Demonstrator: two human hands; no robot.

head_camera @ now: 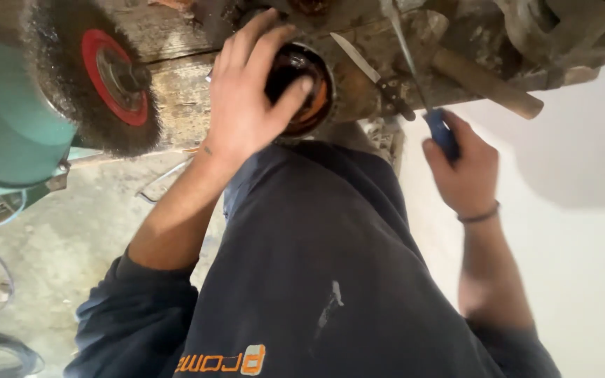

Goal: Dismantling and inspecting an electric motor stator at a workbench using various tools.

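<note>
Two hands | left hand (243, 105) clasps round dark part (301, 87) | right hand (460, 168) closed on blue-handled tool (440, 131) | tool tip may slip toward fingers

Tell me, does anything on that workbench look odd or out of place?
A knife lies bare-bladed on the bench edge beside the round dark part under the left hand. The right hand holds a blue-handled tool. The wire wheel sits unguarded close by.

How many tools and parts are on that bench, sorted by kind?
Wire wheel: 1
Round part under the left hand: 1
Screwdriver in the right hand: 1
Knife: 1
Wooden handle: 1
Total: 5
</note>
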